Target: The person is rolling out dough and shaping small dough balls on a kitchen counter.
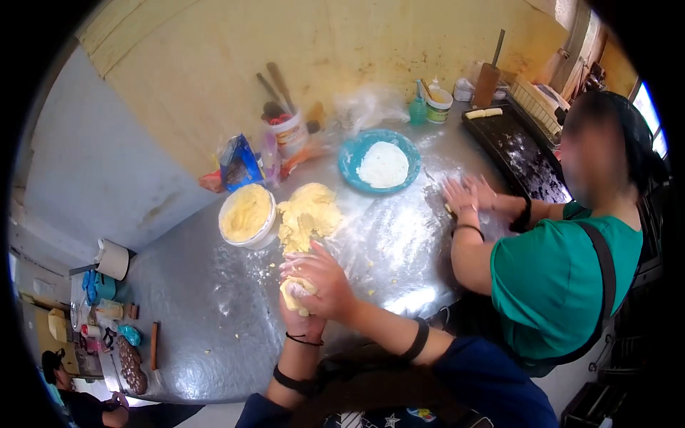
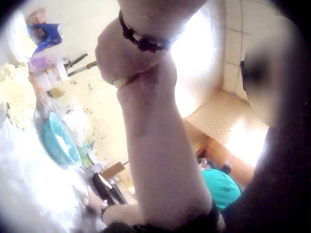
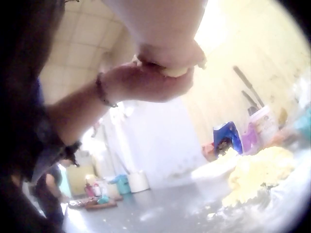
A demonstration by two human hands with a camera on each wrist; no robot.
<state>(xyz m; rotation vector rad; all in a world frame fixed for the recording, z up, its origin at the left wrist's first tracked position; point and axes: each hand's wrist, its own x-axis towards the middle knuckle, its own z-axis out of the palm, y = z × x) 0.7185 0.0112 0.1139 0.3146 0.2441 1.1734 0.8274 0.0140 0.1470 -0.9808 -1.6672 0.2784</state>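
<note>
On the left of the tabletop [image 1: 235, 321], a white tub [image 1: 265, 237] of yellow dough [image 1: 246, 212] is standing beside a dough mound [image 1: 311, 212], probably for easy reach. Nearer the wearer, the dough piece [image 1: 295, 294] is sitting between both hands: the left hand [image 1: 305, 324] is cupping it from below, fingers curled around it, while the right hand [image 1: 328, 282] is gripping it from above, seemingly to press it evenly. Farther right, a teal bowl [image 1: 349, 161] of white powder [image 1: 384, 164] is standing within both workers' reach, presumably for sharing; a second person's hands [image 1: 468, 195] are pressing on the tabletop near a dark tray [image 1: 492, 133].
</note>
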